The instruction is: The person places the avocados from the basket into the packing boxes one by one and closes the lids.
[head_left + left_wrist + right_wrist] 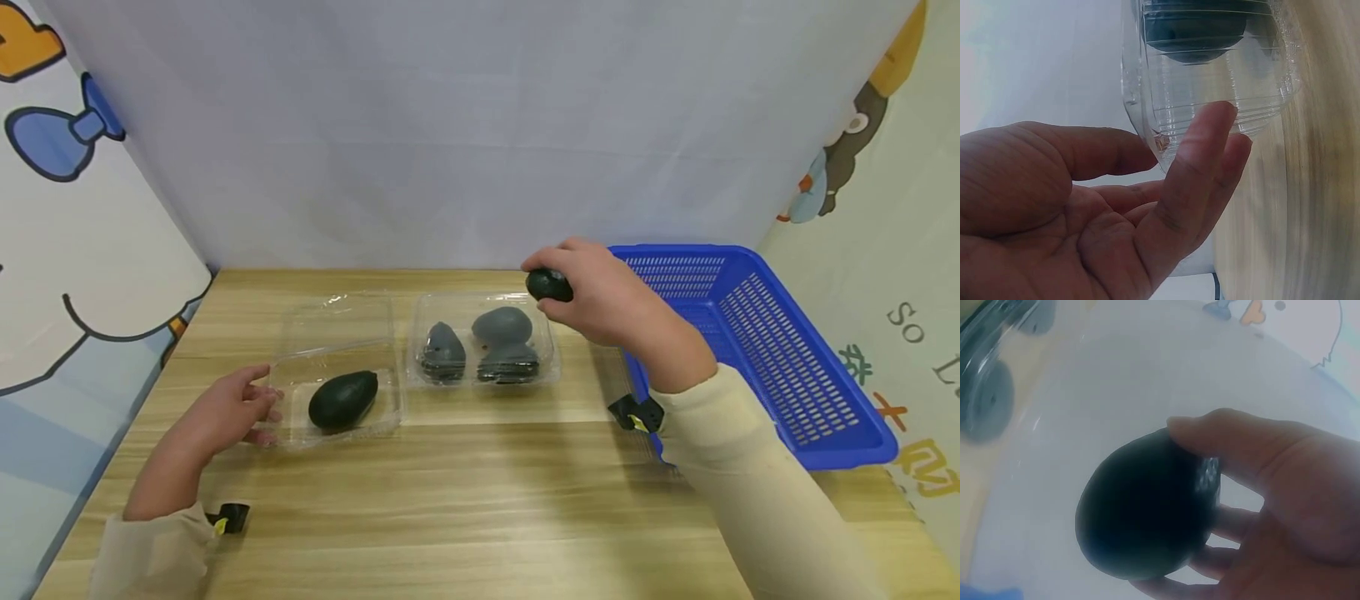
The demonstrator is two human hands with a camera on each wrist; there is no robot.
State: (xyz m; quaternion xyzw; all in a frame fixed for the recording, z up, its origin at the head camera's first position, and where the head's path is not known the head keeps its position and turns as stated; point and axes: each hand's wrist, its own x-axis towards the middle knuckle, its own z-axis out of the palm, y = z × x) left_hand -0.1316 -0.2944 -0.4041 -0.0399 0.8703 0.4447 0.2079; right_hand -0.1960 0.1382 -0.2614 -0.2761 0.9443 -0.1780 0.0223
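My right hand point(596, 287) holds a dark green avocado point(1141, 512) between thumb and fingers, above the right end of a lidded clear container point(461, 379). Three avocados show greyish through that container's lid. To its left is a clear plastic clamshell point(400, 408) with its lid point(337, 321) folded back and one dark avocado point(343, 400) lying inside. At the clamshell's left side, my left hand point(228, 408) has its fingers loosely extended. In the left wrist view, its thumb point(1116, 150) is right at the rim and its fingers point(1191, 162) overlap the wall.
A blue perforated plastic basket point(847, 458) stands on the right of the wooden table point(465, 508), partly behind my right forearm. A pale cloth wall point(465, 150) rises behind, with cartoon-printed panels point(90, 250) at the sides. Small black wrist devices point(637, 412) sit by both sleeves.
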